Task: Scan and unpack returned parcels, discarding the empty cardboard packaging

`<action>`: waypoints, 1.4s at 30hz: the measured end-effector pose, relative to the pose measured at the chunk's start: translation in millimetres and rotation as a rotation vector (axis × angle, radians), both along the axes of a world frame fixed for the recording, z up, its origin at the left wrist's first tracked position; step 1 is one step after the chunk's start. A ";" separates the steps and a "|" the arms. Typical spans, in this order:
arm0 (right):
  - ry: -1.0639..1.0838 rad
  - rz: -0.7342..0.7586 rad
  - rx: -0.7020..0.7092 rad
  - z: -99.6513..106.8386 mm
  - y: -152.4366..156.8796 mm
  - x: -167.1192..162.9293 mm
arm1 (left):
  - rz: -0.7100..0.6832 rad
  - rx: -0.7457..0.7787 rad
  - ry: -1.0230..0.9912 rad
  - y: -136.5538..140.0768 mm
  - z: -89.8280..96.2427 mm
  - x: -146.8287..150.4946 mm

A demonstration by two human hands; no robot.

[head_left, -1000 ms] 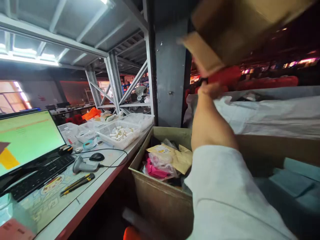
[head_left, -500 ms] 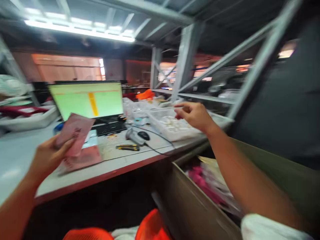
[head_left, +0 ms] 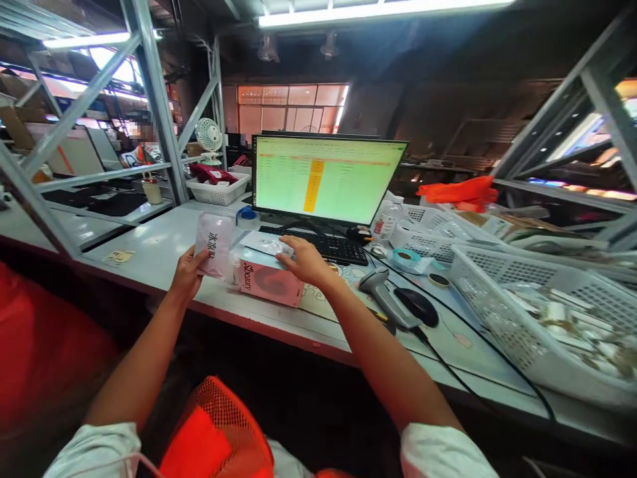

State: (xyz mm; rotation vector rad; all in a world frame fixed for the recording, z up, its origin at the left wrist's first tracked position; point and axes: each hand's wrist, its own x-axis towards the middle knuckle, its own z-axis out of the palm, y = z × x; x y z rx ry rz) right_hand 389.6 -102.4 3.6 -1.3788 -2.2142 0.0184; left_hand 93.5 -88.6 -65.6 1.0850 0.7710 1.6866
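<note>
In my left hand (head_left: pixel 186 273) is a flat pale pink packet (head_left: pixel 213 242) with dark characters, held upright between thumb and fingers above the table's front edge. Just right of it a pink box (head_left: pixel 271 282) with lettering and a swirl on its front stands on the table. On top of the box lie a white sheet (head_left: pixel 253 240) and a small crinkled clear plastic packet (head_left: pixel 271 247). My right hand (head_left: pixel 306 260) reaches over the box, its thumb and forefinger apart at the plastic packet's right edge. Whether the fingertips touch the plastic, I cannot tell.
Behind the box are a monitor (head_left: pixel 328 179) and a keyboard (head_left: pixel 343 249). A barcode scanner (head_left: pixel 388 302) and a black mouse (head_left: pixel 417 305) lie to the right, beside a white basket (head_left: pixel 497 318) of small items. An orange mesh basket (head_left: pixel 239 425) is below the table.
The view has swung left. My right hand has moved from near the white basket over to the top of the pink box. My left hand still holds the pink packet.
</note>
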 end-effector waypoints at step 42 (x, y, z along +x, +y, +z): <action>-0.070 0.109 0.263 -61.1 -73.6 34.6 | 0.384 0.712 1.004 -33.9 -40.4 23.8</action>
